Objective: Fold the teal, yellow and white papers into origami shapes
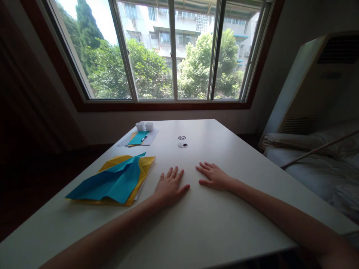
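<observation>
My left hand (pixel 169 186) lies flat on the white table (pixel 213 220), palm down, fingers spread, holding nothing. My right hand (pixel 213 176) rests flat a little to its right, also with nothing in it. Just left of my left hand lies a folded blue paper (pixel 112 182) on top of yellow sheets (pixel 146 164), creased and partly lifted. The hands touch only the tabletop, and the left one is a short gap from the paper stack.
Farther back on the table sit two small white boxes (pixel 145 126), a grey sheet with a blue paper and a pen (pixel 139 138), and two round cable ports (pixel 182 145). A big window faces me. A bed with bedding (pixel 314 164) stands to the right.
</observation>
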### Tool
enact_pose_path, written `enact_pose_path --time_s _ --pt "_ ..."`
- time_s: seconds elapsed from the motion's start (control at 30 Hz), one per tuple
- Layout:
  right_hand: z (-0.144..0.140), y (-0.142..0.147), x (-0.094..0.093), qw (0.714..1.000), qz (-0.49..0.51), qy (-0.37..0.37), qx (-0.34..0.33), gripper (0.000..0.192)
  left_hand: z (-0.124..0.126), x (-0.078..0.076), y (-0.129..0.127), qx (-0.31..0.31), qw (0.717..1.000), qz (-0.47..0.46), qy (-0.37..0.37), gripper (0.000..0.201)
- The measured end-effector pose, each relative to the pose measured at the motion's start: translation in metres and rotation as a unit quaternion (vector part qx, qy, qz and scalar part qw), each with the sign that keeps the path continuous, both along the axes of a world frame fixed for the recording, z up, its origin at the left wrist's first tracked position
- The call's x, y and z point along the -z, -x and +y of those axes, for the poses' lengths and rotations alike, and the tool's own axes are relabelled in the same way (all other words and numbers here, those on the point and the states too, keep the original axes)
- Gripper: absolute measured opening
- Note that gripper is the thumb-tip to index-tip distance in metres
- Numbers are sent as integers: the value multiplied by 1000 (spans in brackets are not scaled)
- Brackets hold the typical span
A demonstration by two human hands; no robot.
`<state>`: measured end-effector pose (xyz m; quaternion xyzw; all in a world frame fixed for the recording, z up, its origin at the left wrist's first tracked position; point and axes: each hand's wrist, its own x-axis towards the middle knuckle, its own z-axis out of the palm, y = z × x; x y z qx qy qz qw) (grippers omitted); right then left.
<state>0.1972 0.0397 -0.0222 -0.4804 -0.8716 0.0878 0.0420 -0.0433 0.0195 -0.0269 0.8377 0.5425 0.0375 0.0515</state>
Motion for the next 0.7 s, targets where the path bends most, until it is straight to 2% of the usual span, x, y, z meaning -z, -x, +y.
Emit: enact_pose_path --time_s 0.7 --pt "-1 0 -1 1000 4 1 -2 76 0 -2 -1 -1 1000 -4 3 77"
